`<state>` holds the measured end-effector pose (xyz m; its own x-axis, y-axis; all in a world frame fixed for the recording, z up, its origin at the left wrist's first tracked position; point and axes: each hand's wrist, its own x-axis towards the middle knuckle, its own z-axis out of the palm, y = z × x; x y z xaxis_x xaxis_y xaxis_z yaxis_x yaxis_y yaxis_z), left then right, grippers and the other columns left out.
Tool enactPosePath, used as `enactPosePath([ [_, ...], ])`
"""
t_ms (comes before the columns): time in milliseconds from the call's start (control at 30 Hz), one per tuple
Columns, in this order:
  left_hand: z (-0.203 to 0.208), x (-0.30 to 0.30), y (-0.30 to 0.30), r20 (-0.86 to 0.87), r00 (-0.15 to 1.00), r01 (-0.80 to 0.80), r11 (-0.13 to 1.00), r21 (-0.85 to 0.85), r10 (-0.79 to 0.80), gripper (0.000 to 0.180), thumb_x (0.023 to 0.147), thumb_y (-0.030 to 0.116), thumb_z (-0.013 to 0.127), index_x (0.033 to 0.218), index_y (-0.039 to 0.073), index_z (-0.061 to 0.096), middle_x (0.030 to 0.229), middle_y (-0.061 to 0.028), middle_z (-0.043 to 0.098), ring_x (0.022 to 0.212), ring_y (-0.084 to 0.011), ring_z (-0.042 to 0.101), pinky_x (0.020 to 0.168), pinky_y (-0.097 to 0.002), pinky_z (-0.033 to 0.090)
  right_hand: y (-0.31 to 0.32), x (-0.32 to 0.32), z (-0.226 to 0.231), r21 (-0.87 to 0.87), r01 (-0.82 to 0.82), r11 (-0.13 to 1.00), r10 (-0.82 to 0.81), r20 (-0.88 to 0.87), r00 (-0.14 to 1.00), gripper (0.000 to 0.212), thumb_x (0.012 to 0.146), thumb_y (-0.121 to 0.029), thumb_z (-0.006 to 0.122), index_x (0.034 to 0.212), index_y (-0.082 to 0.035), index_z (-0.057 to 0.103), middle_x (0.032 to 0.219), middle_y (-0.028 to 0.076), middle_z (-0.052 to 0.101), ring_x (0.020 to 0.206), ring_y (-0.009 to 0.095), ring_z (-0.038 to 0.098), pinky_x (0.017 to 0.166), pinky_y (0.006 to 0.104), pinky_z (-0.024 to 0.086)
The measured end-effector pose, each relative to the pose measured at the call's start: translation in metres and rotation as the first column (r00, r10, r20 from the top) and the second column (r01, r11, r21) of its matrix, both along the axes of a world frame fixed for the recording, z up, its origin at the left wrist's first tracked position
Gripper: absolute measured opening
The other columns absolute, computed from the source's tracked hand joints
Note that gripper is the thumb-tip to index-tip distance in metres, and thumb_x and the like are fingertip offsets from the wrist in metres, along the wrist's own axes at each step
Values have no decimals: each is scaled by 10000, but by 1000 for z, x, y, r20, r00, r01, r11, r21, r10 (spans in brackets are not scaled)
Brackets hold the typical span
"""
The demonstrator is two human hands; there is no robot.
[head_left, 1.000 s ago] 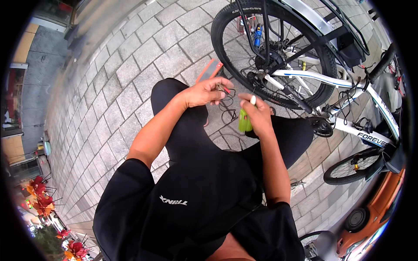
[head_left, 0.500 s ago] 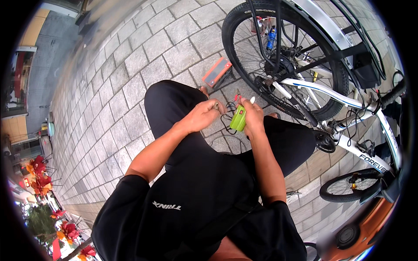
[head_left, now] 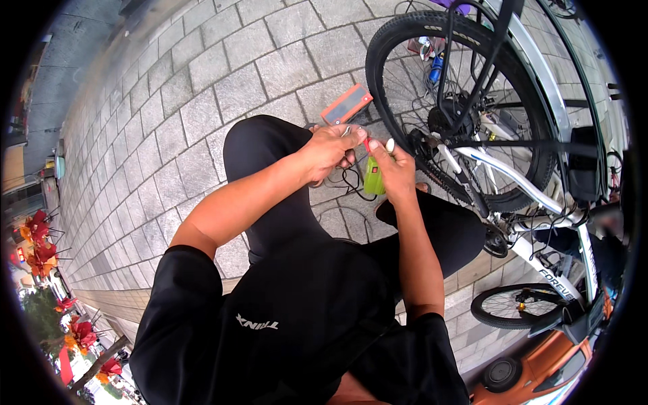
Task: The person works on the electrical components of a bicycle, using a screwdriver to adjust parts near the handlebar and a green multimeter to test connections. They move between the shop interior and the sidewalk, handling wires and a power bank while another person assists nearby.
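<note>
My left hand (head_left: 331, 147) is closed in a pinch, with a small metallic bit showing at its fingers; what it holds is too small to name. Its fingertips meet a small red clip (head_left: 368, 143) at the tips of my right hand (head_left: 397, 172). That right hand is closed around a lime-green box (head_left: 373, 177) with a red switch, partly covered by the fingers. A white rounded tip (head_left: 389, 145) sticks up between its fingers. Thin black cable (head_left: 352, 182) loops below the hands, beside the box.
An orange and grey battery-like block (head_left: 347, 104) lies on the paving just beyond my hands. To the right leans a white bicycle (head_left: 520, 177), its rear wheel (head_left: 378, 74) close by. An orange car (head_left: 533, 368) stands at lower right.
My left hand has moved right and up, and its fingertips now meet the red clip by my right hand. The green box sits lower in the right hand's grip.
</note>
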<state>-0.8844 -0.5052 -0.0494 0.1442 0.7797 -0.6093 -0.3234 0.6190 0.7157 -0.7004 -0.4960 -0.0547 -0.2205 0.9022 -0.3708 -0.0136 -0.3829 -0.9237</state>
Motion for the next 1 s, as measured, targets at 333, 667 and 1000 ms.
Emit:
enactPosePath([
  [333,-27,-8,28,86,959,-262,960,-95,270,287,1070,334,598,1168,68,650,843,7,586,667,-85,537,555,-235,440,49,-33,-30,173,-128,977,90,215,972,315,940,-173,792,1195,-5,715,938,-12,684,778,49,578,643,234,491],
  [667,-66,33,6,-322,938,-144,989,-29,127,297,1065,230,554,1240,-9,575,861,-48,605,725,-131,615,645,-297,503,119,-65,-154,217,-86,972,-122,789,603,443,866,-350,748,1097,25,699,1043,249,723,974,419,695,887,471,534],
  [1000,-50,46,15,-317,948,-55,997,-54,35,258,1088,206,493,1243,7,543,1020,-142,682,918,-227,646,849,-368,513,140,-46,-183,254,-369,894,-62,886,459,405,894,-356,719,1098,-7,699,1080,246,710,1002,437,681,894,502,525],
])
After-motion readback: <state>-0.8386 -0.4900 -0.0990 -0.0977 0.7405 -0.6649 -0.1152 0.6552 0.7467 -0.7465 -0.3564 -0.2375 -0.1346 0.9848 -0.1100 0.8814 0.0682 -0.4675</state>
